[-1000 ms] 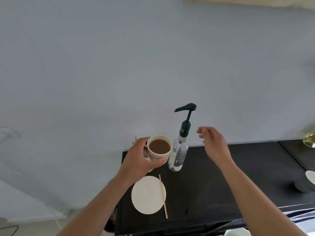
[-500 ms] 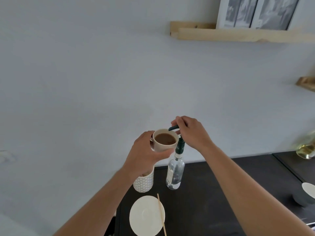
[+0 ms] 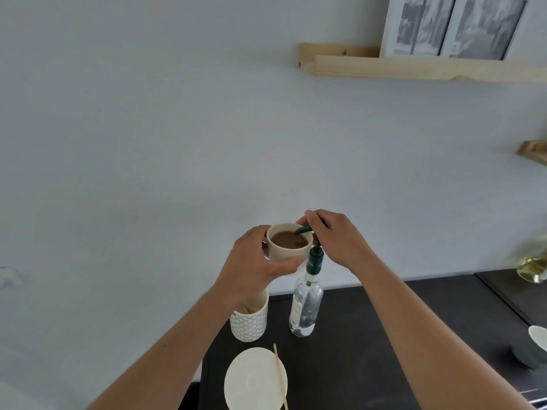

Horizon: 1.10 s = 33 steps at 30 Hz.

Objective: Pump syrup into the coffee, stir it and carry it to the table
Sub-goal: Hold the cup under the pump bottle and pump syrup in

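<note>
Left hand (image 3: 251,261) grips round cream mug (image 3: 288,251); right hand (image 3: 337,238) clasps dark pump head (image 3: 303,230), clear glass bottle (image 3: 306,309).

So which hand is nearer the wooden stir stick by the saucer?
Left. The left hand holds the cup above the stir stick; the right hand grips the pump farther right.

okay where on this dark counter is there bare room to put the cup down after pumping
Bare dark counter lies right of the syrup bottle, under the right forearm, up to the grey bowl at the far right edge. The left end is crowded: patterned holder, saucer and stir stick sit close together.
</note>
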Tool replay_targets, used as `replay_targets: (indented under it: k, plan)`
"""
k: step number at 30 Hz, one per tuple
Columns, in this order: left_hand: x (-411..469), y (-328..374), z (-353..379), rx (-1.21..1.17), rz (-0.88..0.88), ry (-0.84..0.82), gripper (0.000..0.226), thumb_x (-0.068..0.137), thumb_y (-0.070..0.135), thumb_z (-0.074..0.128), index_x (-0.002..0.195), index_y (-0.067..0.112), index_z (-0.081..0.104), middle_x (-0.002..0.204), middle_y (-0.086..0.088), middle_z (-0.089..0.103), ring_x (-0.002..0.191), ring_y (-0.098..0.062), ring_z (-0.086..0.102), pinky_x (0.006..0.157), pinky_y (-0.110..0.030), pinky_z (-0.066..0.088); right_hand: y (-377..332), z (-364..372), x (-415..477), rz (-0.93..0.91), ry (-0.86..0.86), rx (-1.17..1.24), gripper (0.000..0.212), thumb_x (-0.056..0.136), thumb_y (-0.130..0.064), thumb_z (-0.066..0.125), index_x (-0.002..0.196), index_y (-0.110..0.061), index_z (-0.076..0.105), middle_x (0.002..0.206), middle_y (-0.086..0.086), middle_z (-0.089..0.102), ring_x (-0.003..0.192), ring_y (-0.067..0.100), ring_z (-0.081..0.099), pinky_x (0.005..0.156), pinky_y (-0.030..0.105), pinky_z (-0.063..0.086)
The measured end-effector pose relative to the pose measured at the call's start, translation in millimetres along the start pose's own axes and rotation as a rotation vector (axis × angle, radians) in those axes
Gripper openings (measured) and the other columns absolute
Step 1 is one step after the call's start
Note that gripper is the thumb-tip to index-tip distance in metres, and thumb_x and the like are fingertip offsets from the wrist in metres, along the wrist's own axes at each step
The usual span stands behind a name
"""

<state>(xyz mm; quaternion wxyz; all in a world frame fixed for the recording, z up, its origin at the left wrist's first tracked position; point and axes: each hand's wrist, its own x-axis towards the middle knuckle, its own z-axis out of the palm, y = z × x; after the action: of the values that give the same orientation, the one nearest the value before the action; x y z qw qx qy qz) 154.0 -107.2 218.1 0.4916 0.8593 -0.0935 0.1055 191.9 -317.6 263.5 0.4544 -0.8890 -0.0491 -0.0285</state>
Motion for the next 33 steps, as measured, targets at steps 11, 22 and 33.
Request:
replay_targets:
  k: [11, 22, 33]
  plan:
    - [2, -1, -4, -0.005, 0.024, 0.017, 0.059, 0.076, 0.051, 0.099, 0.125, 0.044, 0.067, 0.117, 0.022, 0.075, 0.104, -0.003, 0.073, 0.083, -0.019, 0.058, -2, 4, -5, -0.028, 0.014, 0.01, 0.043, 0.123, -0.033, 0.047, 0.104, -0.022, 0.083, 0.067, -0.033, 0.071, 0.062, -0.008, 0.065, 0.072, 0.029, 0.049]
    - [-1, -12, 0, -0.008, 0.022, 0.001, 0.077, 0.065, 0.069, 0.088, 0.132, 0.037, 0.069, 0.121, 0.019, 0.074, 0.106, -0.007, 0.073, 0.084, -0.019, 0.057, 9, 16, -5, -0.007, 0.027, 0.028, 0.044, 0.124, -0.033, 0.045, 0.107, -0.019, 0.084, 0.059, -0.033, 0.067, 0.056, -0.007, 0.064, 0.066, 0.022, 0.042]
    - [-3, -14, 2, 0.001, -0.007, 0.006, 0.066, 0.076, 0.051, 0.099, 0.132, 0.033, 0.069, 0.121, 0.016, 0.075, 0.107, -0.012, 0.074, 0.087, -0.026, 0.061, 6, 13, -7, 0.019, -0.013, 0.075, 0.042, 0.123, -0.036, 0.047, 0.108, -0.021, 0.083, 0.077, -0.031, 0.079, 0.066, -0.01, 0.073, 0.077, 0.025, 0.051]
